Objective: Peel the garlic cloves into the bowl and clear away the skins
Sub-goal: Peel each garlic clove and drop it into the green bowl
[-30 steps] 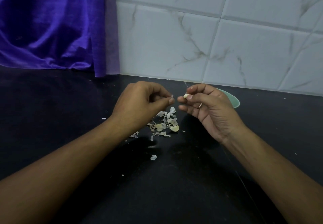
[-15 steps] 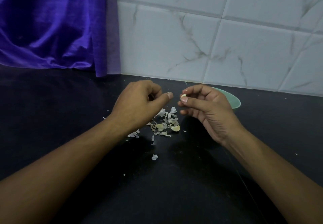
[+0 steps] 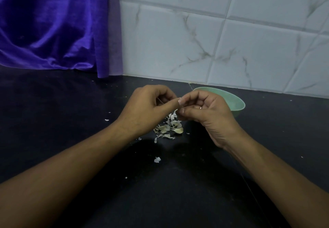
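My right hand (image 3: 206, 115) holds a garlic clove between thumb and curled fingers, just in front of the pale green bowl (image 3: 238, 104). The clove is almost wholly hidden by the fingertips. My left hand (image 3: 147, 110) has its fingers curled, and its thumb tip meets the right hand's fingertips at the clove. Both hands hover above a pile of garlic skins (image 3: 169, 127) on the black counter (image 3: 178, 192). The inside of the bowl is mostly hidden behind my right hand.
Loose bits of skin (image 3: 157, 159) lie scattered on the counter in front of and left of the pile. A purple cloth (image 3: 53, 23) hangs at the back left. A white marbled tile wall (image 3: 213, 41) rises directly behind the bowl.
My hands have come together: the left thumb now touches the right fingertips, and the clove that showed in the right hand is covered.
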